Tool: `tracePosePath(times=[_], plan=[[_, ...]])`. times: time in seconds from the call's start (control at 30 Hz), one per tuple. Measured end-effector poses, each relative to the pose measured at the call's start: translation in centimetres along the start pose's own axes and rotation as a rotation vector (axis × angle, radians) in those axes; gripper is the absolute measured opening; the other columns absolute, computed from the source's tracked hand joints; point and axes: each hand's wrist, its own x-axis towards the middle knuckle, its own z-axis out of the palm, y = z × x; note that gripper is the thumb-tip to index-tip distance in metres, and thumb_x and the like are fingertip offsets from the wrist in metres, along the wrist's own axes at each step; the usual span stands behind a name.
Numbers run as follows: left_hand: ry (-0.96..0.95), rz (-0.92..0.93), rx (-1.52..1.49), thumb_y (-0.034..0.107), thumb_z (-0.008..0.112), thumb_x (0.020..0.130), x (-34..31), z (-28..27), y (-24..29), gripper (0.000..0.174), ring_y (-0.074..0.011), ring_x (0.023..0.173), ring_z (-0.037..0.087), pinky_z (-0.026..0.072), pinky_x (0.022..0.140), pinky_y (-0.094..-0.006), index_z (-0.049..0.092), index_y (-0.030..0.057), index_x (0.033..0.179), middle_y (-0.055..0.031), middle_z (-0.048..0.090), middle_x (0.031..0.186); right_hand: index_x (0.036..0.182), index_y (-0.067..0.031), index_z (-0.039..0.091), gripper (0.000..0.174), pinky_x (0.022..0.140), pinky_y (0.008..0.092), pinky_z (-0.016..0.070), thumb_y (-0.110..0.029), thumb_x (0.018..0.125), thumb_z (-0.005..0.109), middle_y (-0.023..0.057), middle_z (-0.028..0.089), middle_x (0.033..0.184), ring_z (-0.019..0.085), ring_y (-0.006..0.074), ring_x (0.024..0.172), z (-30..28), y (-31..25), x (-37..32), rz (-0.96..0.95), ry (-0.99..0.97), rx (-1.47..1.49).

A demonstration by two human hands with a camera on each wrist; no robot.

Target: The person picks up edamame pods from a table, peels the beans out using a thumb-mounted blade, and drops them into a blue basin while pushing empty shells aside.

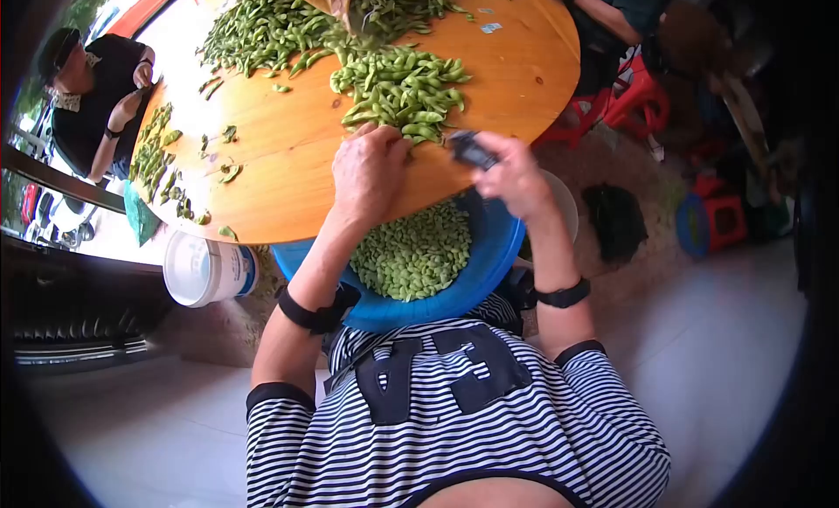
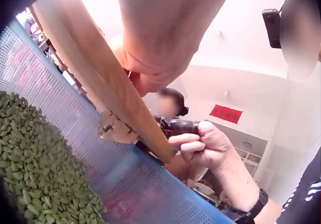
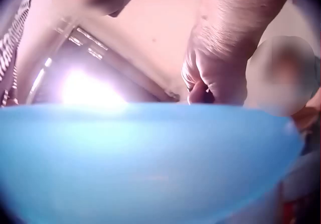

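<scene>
At the near table edge, my left hand (image 1: 370, 169) rests against a heap of green bean pods (image 1: 406, 84). Its fingers are bent, their tips hidden from the head view; I cannot tell whether it pinches a pod. My right hand (image 1: 520, 183), a little blurred, grips a short black object (image 1: 472, 150) just right of the heap. The left wrist view shows the same right hand (image 2: 208, 146) with fingers curled round that black, rod-like thing (image 2: 181, 127). Below both hands, shelled green beans (image 1: 411, 255) fill much of a blue perforated basin (image 1: 476, 285).
The round wooden table (image 1: 288, 150) carries a larger pod pile (image 1: 262, 32) at the back and scattered pods (image 1: 157, 158) on the left. A white bucket (image 1: 188, 270) stands left of the basin. People sit across the table. Red stools (image 1: 642, 102) are at right.
</scene>
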Motion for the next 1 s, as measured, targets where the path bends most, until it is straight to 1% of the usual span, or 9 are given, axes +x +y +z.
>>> tracePosePath(times=[0.03, 0.1, 0.17, 0.2, 0.23, 0.33, 0.4, 0.8, 1.0], plan=[[0.021, 0.02, 0.033, 0.02, 0.068, 0.079, -0.1, 0.4, 0.2, 0.016, -0.0285, 0.085, 0.064, 0.0492, 0.078, -0.0382, 0.071, 0.0068, 0.088, -0.0095, 0.065, 0.093, 0.111, -0.0071, 0.064, 0.035, 0.056, 0.0389, 0.0493, -0.005, 0.077, 0.058, 0.0119, 0.068, 0.083, 0.065, 0.0321, 0.067, -1.7, -0.4, 0.0, 0.019, 0.243, -0.211], [0.053, 0.046, 0.067, 0.019, 0.068, 0.078, -0.1, 0.5, 0.1, 0.014, -0.0295, 0.082, 0.063, 0.049, 0.076, -0.0395, 0.07, 0.0068, 0.085, -0.0098, 0.064, 0.089, 0.104, -0.0012, 0.063, 0.027, 0.059, 0.0401, 0.0477, -0.004, 0.078, 0.057, 0.0197, 0.063, 0.078, 0.063, 0.0359, 0.068, -4.3, -0.6, 0.4, -0.164, 0.931, -1.161], [0.141, 0.122, 0.104, 0.019, 0.067, 0.078, -0.4, 0.8, 0.1, 0.013, -0.0298, 0.077, 0.062, 0.0492, 0.072, -0.0405, 0.069, 0.0065, 0.083, -0.0097, 0.062, 0.083, 0.102, 0.0015, 0.062, 0.024, 0.062, 0.0419, 0.0469, -0.005, 0.079, 0.058, 0.0254, 0.061, 0.08, 0.06, 0.0401, 0.07, -6.3, -1.1, -1.0, -0.296, 1.089, -1.084], [0.145, 0.124, 0.102, 0.019, 0.067, 0.078, -0.4, 0.9, 0.0, 0.013, -0.0298, 0.077, 0.062, 0.0492, 0.072, -0.0405, 0.069, 0.0065, 0.083, -0.0097, 0.062, 0.083, 0.104, 0.0014, 0.062, 0.027, 0.06, 0.0374, 0.0471, -0.001, 0.077, 0.054, 0.0194, 0.065, 0.08, 0.062, 0.0315, 0.066, -6.1, -1.7, -1.5, -0.311, 1.056, -0.951], [0.165, 0.139, 0.114, 0.018, 0.068, 0.078, -0.5, 1.2, 0.0, 0.013, -0.0299, 0.076, 0.062, 0.0492, 0.072, -0.0406, 0.069, 0.0065, 0.083, -0.0098, 0.062, 0.083, 0.104, 0.0014, 0.062, 0.027, 0.06, 0.0374, 0.0471, -0.001, 0.077, 0.054, 0.0194, 0.065, 0.08, 0.062, 0.0315, 0.066, -5.4, -2.1, -2.1, -0.309, 1.059, -0.954], [0.127, 0.123, 0.07, 0.016, 0.068, 0.077, -0.5, 1.0, -0.5, 0.012, -0.0302, 0.078, 0.062, 0.0492, 0.073, -0.0407, 0.069, 0.0066, 0.085, -0.01, 0.061, 0.083, 0.114, -0.002, 0.064, 0.047, 0.054, 0.0216, 0.0405, 0.007, 0.074, 0.043, -0.0007, 0.062, 0.079, 0.05, 0.0051, 0.063, -2.3, -2.6, -2.3, -0.132, 0.667, -0.4], [0.067, 0.086, 0.021, 0.015, 0.068, 0.077, -0.7, 0.8, -0.8, 0.012, -0.0305, 0.079, 0.062, 0.0491, 0.073, -0.0407, 0.068, 0.0067, 0.086, -0.0102, 0.061, 0.083, 0.115, -0.0034, 0.065, 0.048, 0.052, 0.0178, 0.0364, 0.009, 0.074, 0.044, -0.0024, 0.061, 0.078, 0.046, 0.0013, 0.061, 0.6, -3.0, -2.5, -0.116, 0.502, -0.23], [0.139, 0.219, 0.109, 0.013, 0.067, 0.078, -0.5, 1.1, -0.5, 0.012, -0.03, 0.079, 0.063, 0.0499, 0.072, -0.0387, 0.069, 0.0056, 0.088, -0.0115, 0.061, 0.083, 0.111, 0.0008, 0.063, 0.035, 0.054, 0.0211, 0.0375, 0.003, 0.079, 0.05, -0.0051, 0.051, 0.07, 0.044, 0.0039, 0.062, 3.9, -2.5, -2.2, -0.049, 0.278, -0.377], [0.024, -0.086, -0.383, 0.003, 0.064, 0.079, -1.3, -1.1, 0.6, 0.006, -0.0124, 0.068, 0.062, 0.0492, 0.063, -0.026, 0.066, 0.0044, 0.085, -0.0082, 0.066, 0.077, 0.116, 0.0024, 0.06, 0.042, 0.051, 0.0195, 0.0358, 0.004, 0.077, 0.047, -0.0058, 0.048, 0.067, 0.042, 0.0039, 0.058, 4.9, -2.0, -1.6, -0.113, 0.201, -0.253]])
